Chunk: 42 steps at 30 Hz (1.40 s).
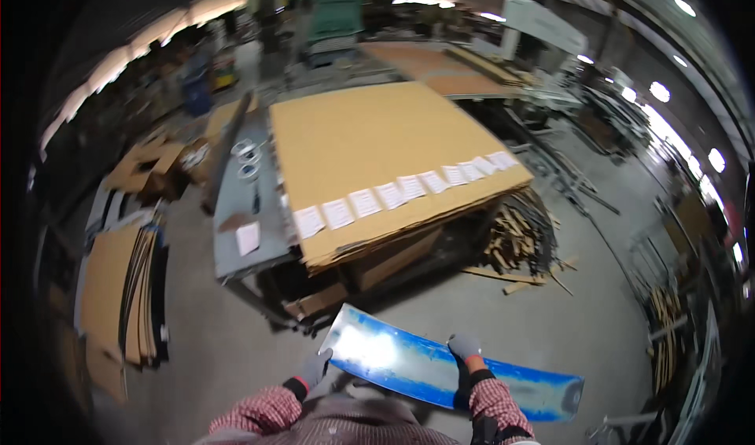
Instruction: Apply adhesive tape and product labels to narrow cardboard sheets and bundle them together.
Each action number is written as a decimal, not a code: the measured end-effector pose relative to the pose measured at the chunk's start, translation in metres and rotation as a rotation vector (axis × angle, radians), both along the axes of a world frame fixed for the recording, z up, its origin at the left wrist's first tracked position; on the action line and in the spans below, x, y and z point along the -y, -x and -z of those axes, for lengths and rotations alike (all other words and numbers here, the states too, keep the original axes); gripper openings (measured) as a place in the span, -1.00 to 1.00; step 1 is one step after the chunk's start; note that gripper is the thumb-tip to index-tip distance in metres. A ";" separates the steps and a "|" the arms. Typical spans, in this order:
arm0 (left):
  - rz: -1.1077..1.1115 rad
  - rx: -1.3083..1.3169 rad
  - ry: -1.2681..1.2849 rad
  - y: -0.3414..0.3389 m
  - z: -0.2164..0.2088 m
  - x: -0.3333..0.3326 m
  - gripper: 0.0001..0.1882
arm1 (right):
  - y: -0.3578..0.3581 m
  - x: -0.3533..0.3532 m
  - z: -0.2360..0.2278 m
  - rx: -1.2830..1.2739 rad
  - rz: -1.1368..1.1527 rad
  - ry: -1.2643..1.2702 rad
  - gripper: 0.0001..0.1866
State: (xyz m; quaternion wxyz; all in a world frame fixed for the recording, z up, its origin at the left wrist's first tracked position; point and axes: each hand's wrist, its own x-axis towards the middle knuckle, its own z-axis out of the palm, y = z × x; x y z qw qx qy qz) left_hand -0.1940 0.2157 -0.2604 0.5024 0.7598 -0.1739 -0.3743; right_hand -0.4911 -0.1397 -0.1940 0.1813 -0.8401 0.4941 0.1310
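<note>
Across the front of me is a long, slightly curved metal panel, blue along its edges with a shiny silver middle. It tilts down toward the right. My left hand, in a grey glove, is closed on the panel's left end. Farther along, my right hand, gloved in grey too, grips the upper edge, its fingers wrapped over it. Just beyond the panel stands a table with a stack of brown cardboard sheets. A row of white printed paper slips lies along the near edge of the top sheet.
Tape rolls and a pink-white pad lie on the grey tabletop. Cardboard strips are heaped at the table's right corner, some on the floor. Leaning cardboard sheets and an open carton stand left. Metal racks line the right.
</note>
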 end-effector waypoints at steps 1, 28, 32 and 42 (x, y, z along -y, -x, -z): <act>0.063 0.096 -0.168 -0.011 -0.007 -0.007 -0.49 | 0.001 -0.011 0.009 -0.024 -0.040 -0.062 -0.65; 0.053 -0.820 0.345 -0.239 -0.147 0.178 -0.42 | -0.192 -0.091 0.005 0.243 0.142 -0.062 -0.62; 0.006 -0.714 0.400 -0.226 -0.140 0.174 -0.43 | -0.178 -0.074 0.001 0.380 0.182 -0.195 -0.66; -0.120 -0.652 0.435 -0.219 -0.122 0.181 -0.47 | -0.370 0.021 -0.167 0.725 -0.660 0.390 -0.70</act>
